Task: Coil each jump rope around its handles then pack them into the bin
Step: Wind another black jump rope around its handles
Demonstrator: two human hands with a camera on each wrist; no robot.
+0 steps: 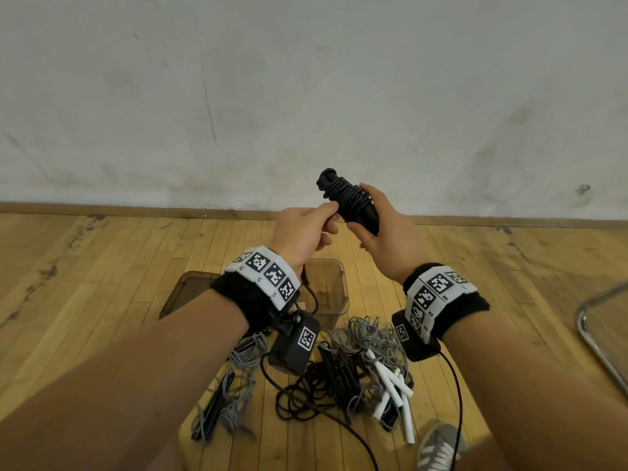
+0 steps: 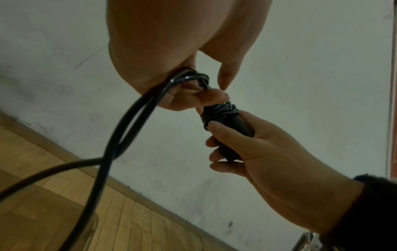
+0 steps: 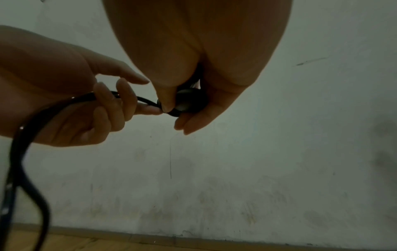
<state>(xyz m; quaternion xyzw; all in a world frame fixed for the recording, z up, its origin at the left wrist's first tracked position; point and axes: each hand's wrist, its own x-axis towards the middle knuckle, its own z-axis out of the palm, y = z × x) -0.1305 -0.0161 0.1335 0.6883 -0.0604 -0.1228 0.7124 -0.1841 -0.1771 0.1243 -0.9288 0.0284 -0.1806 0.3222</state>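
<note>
My right hand (image 1: 380, 226) grips a pair of black jump-rope handles (image 1: 346, 198) held up before the wall, with black cord coiled round their upper part (image 2: 221, 112). Just left of the bundle, my left hand (image 1: 306, 229) pinches the loose black cord (image 2: 120, 135), which runs from the coil through its fingers (image 3: 111, 101) and hangs down. The butt end of the handles (image 3: 189, 100) shows under my right palm. A clear plastic bin (image 1: 336, 287) stands on the floor below my hands, partly hidden by my left wrist.
On the wooden floor in front of the bin lies a tangle of ropes: grey cords (image 1: 370, 338), black cords (image 1: 306, 392), white handles (image 1: 397, 389), black handles (image 1: 214, 406). A brown lid (image 1: 183, 290) lies left of the bin. A metal chair frame (image 1: 598, 334) stands right. My shoe (image 1: 438, 447) is near.
</note>
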